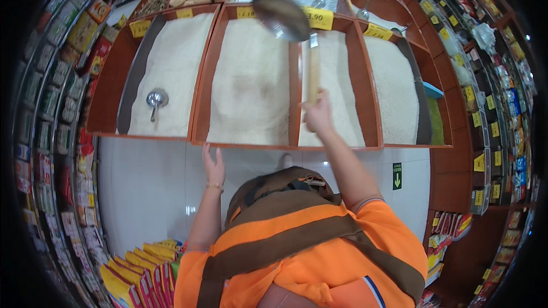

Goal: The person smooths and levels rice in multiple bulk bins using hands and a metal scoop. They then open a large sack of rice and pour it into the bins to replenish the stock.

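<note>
My right hand is closed around the pale wooden handle of a large metal ladle. The ladle's bowl is blurred and hangs over the back of the bins, in front of a yellow price sign. Under the handle lies a bin of white rice-like grain. My left hand holds nothing, its fingers apart at the front rim of the wooden bins; whether they touch the rim I cannot tell. Another bin of white grain, with a darker patch in its middle, lies beyond that hand.
A small metal scoop rests on the grain in the left bin. Green grain and a blue object are at the far right. Packed shelves curve along both sides. Yellow and red bags stand at lower left.
</note>
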`<state>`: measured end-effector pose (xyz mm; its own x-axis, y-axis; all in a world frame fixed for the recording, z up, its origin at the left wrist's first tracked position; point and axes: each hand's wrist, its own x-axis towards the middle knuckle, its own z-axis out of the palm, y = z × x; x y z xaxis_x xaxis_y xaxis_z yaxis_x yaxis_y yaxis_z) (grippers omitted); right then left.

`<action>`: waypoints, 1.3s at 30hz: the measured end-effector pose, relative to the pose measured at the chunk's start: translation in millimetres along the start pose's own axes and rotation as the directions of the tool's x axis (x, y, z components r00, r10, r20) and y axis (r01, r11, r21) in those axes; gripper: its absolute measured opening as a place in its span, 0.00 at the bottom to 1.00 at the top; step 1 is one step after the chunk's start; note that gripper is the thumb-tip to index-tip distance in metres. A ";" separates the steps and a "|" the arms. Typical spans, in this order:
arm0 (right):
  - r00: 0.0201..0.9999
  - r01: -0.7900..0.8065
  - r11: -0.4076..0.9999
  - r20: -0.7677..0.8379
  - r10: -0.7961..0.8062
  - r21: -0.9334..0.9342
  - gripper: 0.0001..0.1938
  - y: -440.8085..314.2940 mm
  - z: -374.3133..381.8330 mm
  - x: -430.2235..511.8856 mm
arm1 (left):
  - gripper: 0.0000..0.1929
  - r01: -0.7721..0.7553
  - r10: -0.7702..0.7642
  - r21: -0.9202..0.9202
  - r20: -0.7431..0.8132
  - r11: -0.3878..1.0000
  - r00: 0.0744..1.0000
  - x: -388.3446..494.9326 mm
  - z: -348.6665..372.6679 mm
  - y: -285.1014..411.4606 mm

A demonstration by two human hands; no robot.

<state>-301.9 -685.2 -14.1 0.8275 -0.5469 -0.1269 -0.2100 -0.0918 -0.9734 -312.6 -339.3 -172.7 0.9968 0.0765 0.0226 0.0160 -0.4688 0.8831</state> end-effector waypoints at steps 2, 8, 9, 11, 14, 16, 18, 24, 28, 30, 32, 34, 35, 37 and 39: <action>0.997 0.065 0.960 -0.012 -0.071 -0.274 0.33 18.9 41.5 5.7 | 0.28 0.020 -0.020 0.009 0.006 1.000 1.000 -12.7 -7.0 -6.7; 0.964 0.001 0.747 0.198 0.175 -0.665 0.37 82.1 105.7 -8.0 | 0.27 0.123 -0.121 0.067 -0.034 0.990 0.992 -55.7 -30.5 -14.0; 0.953 -0.004 0.737 0.221 0.208 -0.675 0.37 90.6 111.5 -12.1 | 0.26 0.131 -0.128 0.075 -0.046 0.988 0.991 -59.4 -31.5 -11.0; 0.916 0.011 0.713 0.292 0.273 -0.701 0.39 102.9 119.5 -20.3 | 0.26 0.141 -0.136 0.102 -0.052 0.985 0.989 -56.3 -24.9 1.8; 0.868 0.085 0.730 0.411 0.280 -0.678 0.39 102.0 113.0 -14.8 | 0.25 0.074 -0.073 0.163 -0.009 0.984 0.997 -43.8 2.4 42.7; 0.798 0.310 0.729 0.584 0.149 -0.610 0.35 87.1 90.2 4.0 | 0.25 -0.081 0.074 0.212 0.037 0.974 0.997 -14.7 34.3 82.0; 0.699 0.391 0.808 0.713 0.051 -0.441 0.30 68.0 51.3 30.7 | 0.25 -0.157 0.146 0.149 0.081 0.976 0.986 18.1 75.8 127.9; 0.853 0.389 0.921 0.363 -0.375 0.039 0.14 80.9 -80.2 132.0 | 0.31 -0.127 0.095 0.085 0.310 0.988 0.946 133.8 245.1 246.4; 0.952 0.239 0.777 0.298 -0.069 -0.583 0.23 161.0 -134.5 266.5 | 0.37 -0.086 -0.009 0.364 0.252 0.927 0.968 181.5 333.1 278.7; 0.942 0.289 0.648 0.331 -0.060 -0.704 0.29 194.8 -137.7 327.0 | 0.34 -0.095 0.006 0.467 0.190 0.879 0.982 193.4 343.2 280.1; 0.942 0.311 0.519 0.332 -0.054 -0.796 0.33 220.6 -131.0 388.6 | 0.31 -0.068 -0.026 0.527 0.170 0.847 0.985 195.2 345.3 278.5; 0.947 0.317 0.400 0.312 -0.078 -0.860 0.36 236.8 -119.2 449.6 | 0.28 -0.060 -0.020 0.502 0.152 0.863 0.988 194.9 344.9 275.8; 0.949 0.312 0.445 0.298 -0.105 -0.839 0.36 241.6 -112.5 475.9 | 0.27 -0.034 -0.050 0.503 0.152 0.863 0.987 193.9 344.6 274.8; 0.965 0.261 0.506 0.241 -0.105 -0.822 0.36 245.0 -90.7 522.2 | 0.25 -0.051 -0.026 0.512 0.141 0.858 0.990 193.1 345.2 273.7; 0.972 0.219 0.640 0.221 -0.078 -0.736 0.36 247.5 -60.9 541.4 | 0.24 -0.049 -0.026 0.520 0.136 0.853 0.990 193.0 346.0 273.8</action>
<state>62.5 -1054.6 -312.1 0.9360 -0.3403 -0.0896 -0.3366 -0.7913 -0.5105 -88.8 -757.3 -88.6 0.9974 -0.0315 -0.0644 0.0056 -0.8613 0.5080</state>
